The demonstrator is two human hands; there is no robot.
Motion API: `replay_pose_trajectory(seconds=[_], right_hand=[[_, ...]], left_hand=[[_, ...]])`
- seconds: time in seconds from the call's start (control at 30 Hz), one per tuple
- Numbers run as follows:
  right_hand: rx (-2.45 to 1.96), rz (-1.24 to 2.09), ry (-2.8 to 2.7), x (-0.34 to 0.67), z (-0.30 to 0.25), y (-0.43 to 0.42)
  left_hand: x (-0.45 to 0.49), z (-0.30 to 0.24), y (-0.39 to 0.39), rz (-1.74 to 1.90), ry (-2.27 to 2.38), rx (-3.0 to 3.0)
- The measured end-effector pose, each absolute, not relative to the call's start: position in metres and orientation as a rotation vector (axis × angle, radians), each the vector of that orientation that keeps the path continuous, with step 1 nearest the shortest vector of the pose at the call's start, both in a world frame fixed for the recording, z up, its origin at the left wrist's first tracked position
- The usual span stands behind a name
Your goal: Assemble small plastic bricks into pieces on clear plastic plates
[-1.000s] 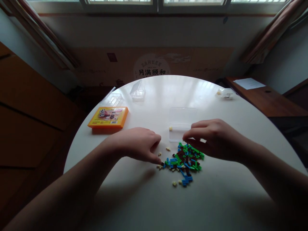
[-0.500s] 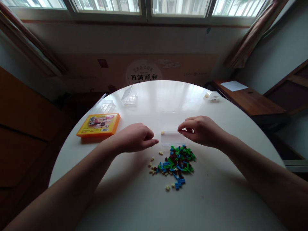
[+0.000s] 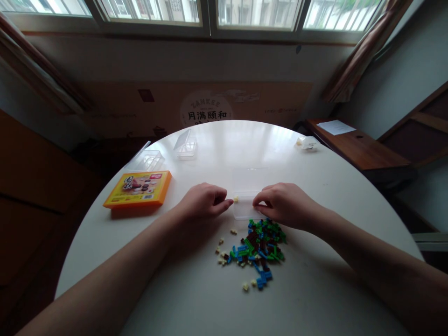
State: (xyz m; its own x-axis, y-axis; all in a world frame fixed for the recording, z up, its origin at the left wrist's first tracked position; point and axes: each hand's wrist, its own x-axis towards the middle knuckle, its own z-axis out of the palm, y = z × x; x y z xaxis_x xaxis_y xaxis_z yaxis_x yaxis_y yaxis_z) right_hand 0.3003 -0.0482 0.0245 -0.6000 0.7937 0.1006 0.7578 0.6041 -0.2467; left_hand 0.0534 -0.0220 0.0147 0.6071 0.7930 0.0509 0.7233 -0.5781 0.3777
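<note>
A small clear plastic box (image 3: 245,214) lies with its lid laid back, and a cream building brick (image 3: 235,199) sits at its left end. My left hand (image 3: 205,200) is at that end, fingers curled and thumb tip close to the brick; whether it grips anything is hidden. Over the box's right side, my right hand (image 3: 283,203) is closed in a pinch, and what is between the fingertips is too small to make out. Just in front of the box lies a pile of small green, blue and brown bricks (image 3: 257,242), with loose cream bricks (image 3: 222,259) at its left.
On the left of the round white table (image 3: 189,289) lies an orange and yellow box (image 3: 138,189). Behind it stand two clear plastic cases (image 3: 150,160) (image 3: 186,148). A small clear bag (image 3: 308,143) lies at the back right, near a wooden desk (image 3: 364,149) holding paper.
My left hand has moved right, up to the box's left end. My right hand has shifted slightly left and lower over the box. The whole view has tilted a little.
</note>
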Motion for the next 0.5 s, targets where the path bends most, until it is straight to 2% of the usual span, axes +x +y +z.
replay_pose_trajectory(seconds=[0.3,0.5], right_hand=[[-1.345,0.334,-2.589,0.285,0.023,-0.042],[-1.211,0.391,-2.552,0.292,0.027,-0.044]], left_hand=[[0.050,0.019,-0.020,0.238,1.170,2.513],[0.049,0.018,-0.019,0.294,1.138,2.472]])
